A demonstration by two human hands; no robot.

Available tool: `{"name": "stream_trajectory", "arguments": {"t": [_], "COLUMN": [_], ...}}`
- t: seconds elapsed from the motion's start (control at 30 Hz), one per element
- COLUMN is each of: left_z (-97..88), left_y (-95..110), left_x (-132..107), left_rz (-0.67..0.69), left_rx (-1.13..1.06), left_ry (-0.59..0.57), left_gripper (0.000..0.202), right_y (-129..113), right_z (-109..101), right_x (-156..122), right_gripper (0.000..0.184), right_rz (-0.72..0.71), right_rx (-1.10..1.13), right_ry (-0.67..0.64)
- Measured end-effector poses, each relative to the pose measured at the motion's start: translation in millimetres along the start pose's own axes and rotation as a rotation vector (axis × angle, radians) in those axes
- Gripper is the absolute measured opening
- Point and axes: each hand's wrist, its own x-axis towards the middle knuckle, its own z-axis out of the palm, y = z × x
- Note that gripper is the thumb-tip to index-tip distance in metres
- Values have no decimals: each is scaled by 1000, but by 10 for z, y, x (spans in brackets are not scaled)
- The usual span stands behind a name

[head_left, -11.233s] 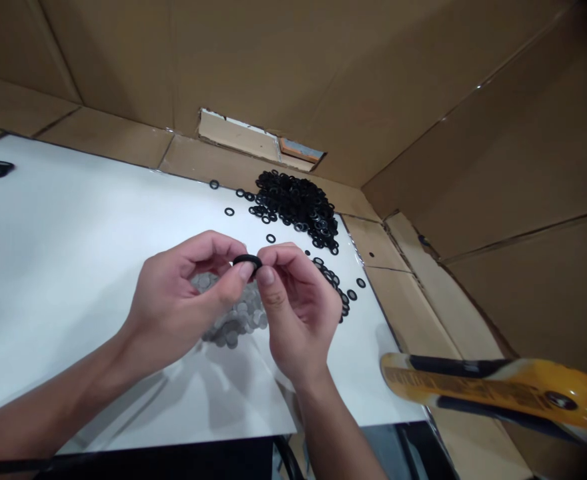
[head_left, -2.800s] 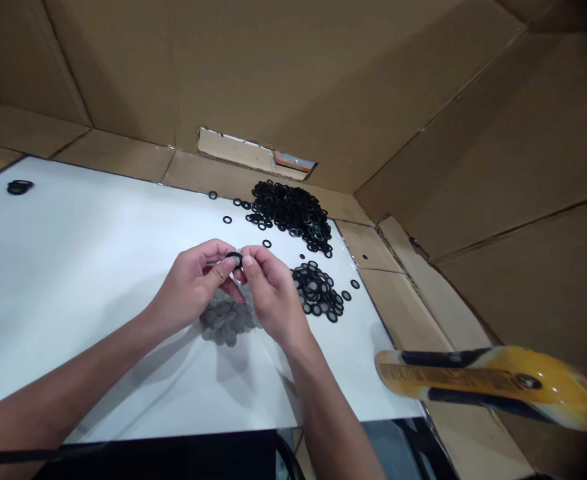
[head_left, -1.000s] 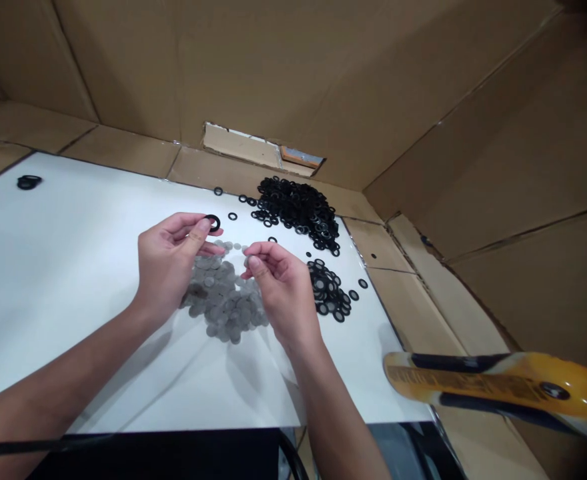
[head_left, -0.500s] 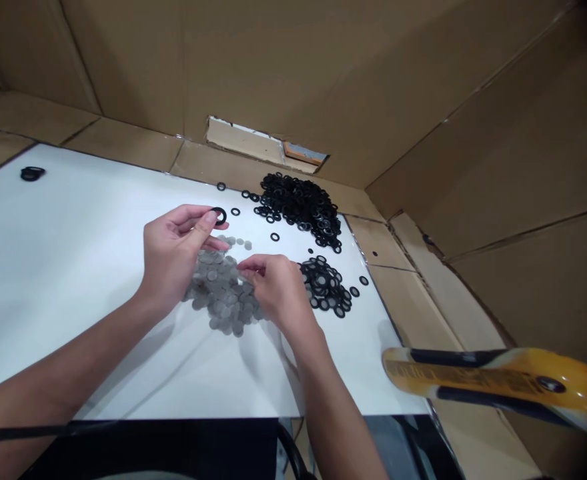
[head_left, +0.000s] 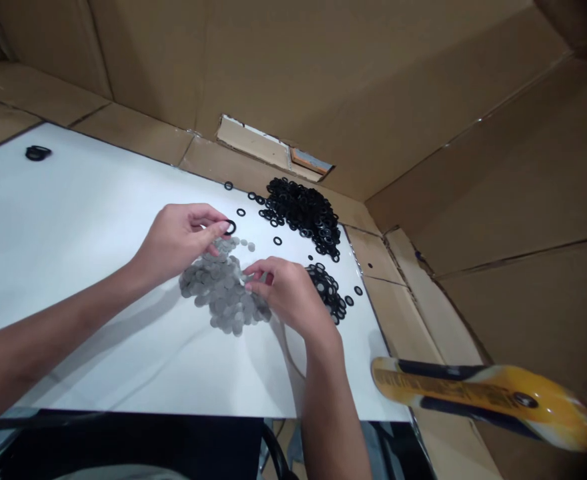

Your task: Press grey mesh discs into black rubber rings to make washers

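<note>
My left hand (head_left: 181, 239) pinches a small black rubber ring (head_left: 230, 227) between thumb and fingertips, held just above the white sheet (head_left: 73, 220). My right hand (head_left: 286, 297) rests lower, its fingertips closed on the right edge of a heap of grey mesh discs (head_left: 221, 293); whether a disc is between them is unclear. A big pile of black rings (head_left: 303, 212) lies at the far edge. A smaller pile of rings with grey centres (head_left: 329, 293) sits just right of my right hand.
Cardboard walls (head_left: 323, 73) enclose the sheet at the back and right. A yellow and black tool handle (head_left: 483, 399) juts in at the lower right. A lone black piece (head_left: 37, 153) lies at the far left. Loose rings (head_left: 241, 212) dot the sheet near the big pile.
The hands, pressed together on one ring earlier, have parted. The left keeps the ring up; the right has dropped onto the grey discs.
</note>
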Motion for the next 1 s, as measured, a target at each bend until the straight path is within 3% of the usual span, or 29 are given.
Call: {"name": "stream_trajectory", "arguments": {"t": [0.1, 0.27, 0.5, 0.67, 0.8, 0.9, 1.0], "left_z": [2, 68, 89, 125, 137, 133, 123], "left_y": [-175, -248, -257, -268, -252, -246, -245], "left_x": [-25, -121, -180, -206, -230, -236, -229], "left_rz": [18, 81, 95, 86, 22, -15, -19], "left_rx": [-50, -33, 29, 37, 16, 3, 7], "left_ry": [143, 63, -11, -65, -79, -82, -19], "left_gripper": [22, 21, 22, 19, 19, 18, 18], "right_y": [1, 1, -37, -40, -71, -95, -73], "right_z": [42, 85, 42, 20, -42, -69, -35], "right_x": [-4, 8, 24, 34, 40, 35, 35], "right_gripper": [11, 11, 5, 10, 26, 30, 24], "right_rz": [-47, -66, 3, 147, 220, 236, 280], "right_rx": [-41, -13, 242, 515, 780, 808, 746], "right_ry": [-106, -120, -214, -153, -120, -85, -98]}}
